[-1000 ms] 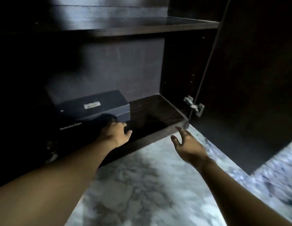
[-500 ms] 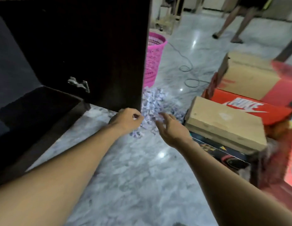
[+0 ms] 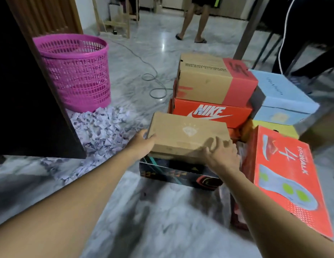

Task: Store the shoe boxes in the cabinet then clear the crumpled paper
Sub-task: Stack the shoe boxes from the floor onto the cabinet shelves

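— While I hold on the head view, how far along are we?

— Barely begun, I'd judge: several shoe boxes (image 3: 211,112) stand stacked on the floor (image 3: 143,211), outside the cabinet (image 3: 32,101), and the crumpled paper (image 3: 102,127) lies heaped by the pink basket (image 3: 75,71).

— And the grip?

— My left hand (image 3: 142,144) grasps the left end of the brown box (image 3: 188,135). My right hand (image 3: 222,155) has its fingers (image 3: 217,144) spread on the near right corner; I cannot tell whether they have closed on it. That box sits atop a dark patterned box (image 3: 173,172).
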A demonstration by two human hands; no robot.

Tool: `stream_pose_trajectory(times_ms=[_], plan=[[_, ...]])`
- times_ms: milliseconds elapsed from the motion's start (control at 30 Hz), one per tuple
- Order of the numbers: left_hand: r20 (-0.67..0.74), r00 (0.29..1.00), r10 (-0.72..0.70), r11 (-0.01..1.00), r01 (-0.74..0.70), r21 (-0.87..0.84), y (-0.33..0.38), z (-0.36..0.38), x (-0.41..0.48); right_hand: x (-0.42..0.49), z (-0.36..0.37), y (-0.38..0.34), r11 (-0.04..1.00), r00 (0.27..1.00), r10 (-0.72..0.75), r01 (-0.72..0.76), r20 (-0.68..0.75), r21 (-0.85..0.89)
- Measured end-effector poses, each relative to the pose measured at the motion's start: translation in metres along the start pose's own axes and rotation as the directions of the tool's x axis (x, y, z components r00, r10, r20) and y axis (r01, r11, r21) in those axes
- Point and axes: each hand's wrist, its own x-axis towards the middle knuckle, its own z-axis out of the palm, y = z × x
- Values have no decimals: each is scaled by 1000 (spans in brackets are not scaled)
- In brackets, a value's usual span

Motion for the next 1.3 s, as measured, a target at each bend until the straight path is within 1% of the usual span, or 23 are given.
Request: stream_pose_trajectory(times_ms=[67,100,167,233,300,367,400,433,500,533,567,633,767,867,900,1000,1067,1100,1167,1233,1300], plan=[[-13,998,-62,993,60,-97,1,12,12,11,0,0,987,990,140,-142,24,74],[-33,996,-83,987,78,-140,1,18,17,15,-2,-1,976,984,176,-177,23,126],[-115,986,-117,976,93,-194,0,26,22,20,-3,2,957,985,174,-168,-3,236],[-218,969,-120,981,82,-178,-5,30,23,24,-2,12,920,982,185,-155,-49,359],[-294,950,-102,989,65,-132,-15,27,22,25,3,23,859,972,220,-150,-88,489],[-333,938,-93,992,59,-113,-26,19,19,20,12,30,786,962,255,-145,-101,601],[-324,941,-97,990,59,-126,-31,16,18,16,17,32,742,963,257,-141,-84,656],[-302,948,-103,989,65,-134,-35,13,17,10,22,33,687,971,232,-121,-58,717],[-230,965,-124,982,86,-166,-38,10,14,-2,31,34,556,992,123,-67,-2,828],[-198,970,-142,971,98,-216,-38,10,12,-7,34,33,497,997,70,-47,14,867],[-175,972,-157,957,105,-271,-38,10,11,-11,36,33,459,999,30,-28,16,888],[-159,974,-160,937,99,-334,-35,9,5,-16,36,31,411,1000,-14,16,-11,912],[-203,969,-140,926,56,-374,-31,2,-9,-20,25,27,317,996,-55,89,-76,944],[-245,966,-82,948,0,-319,-26,-16,-24,-24,16,20,264,991,-80,121,-103,957],[-255,965,-66,958,-11,-286,-26,-25,-28,-25,16,17,251,992,-79,117,-100,961],[-273,962,-23,972,-42,-230,-28,-52,-43,-32,15,3,265,993,-92,91,-68,960],[-326,945,-10,972,-67,-223,-33,-68,-55,-38,17,-12,261,992,-101,93,-68,961],[-353,935,-15,967,-76,-241,-39,-75,-61,-42,18,-20,265,990,-110,118,-91,957],[-395,918,-30,957,-88,-275,-55,-90,-78,-50,24,-34,307,983,-127,169,-135,936],[-410,911,-44,953,-85,-291,-75,-102,-98,-60,33,-48,362,980,-141,186,-144,914],[-465,883,-70,923,-120,-367,-98,-114,-118,-75,43,-64,389,973,-185,202,-138,899]])
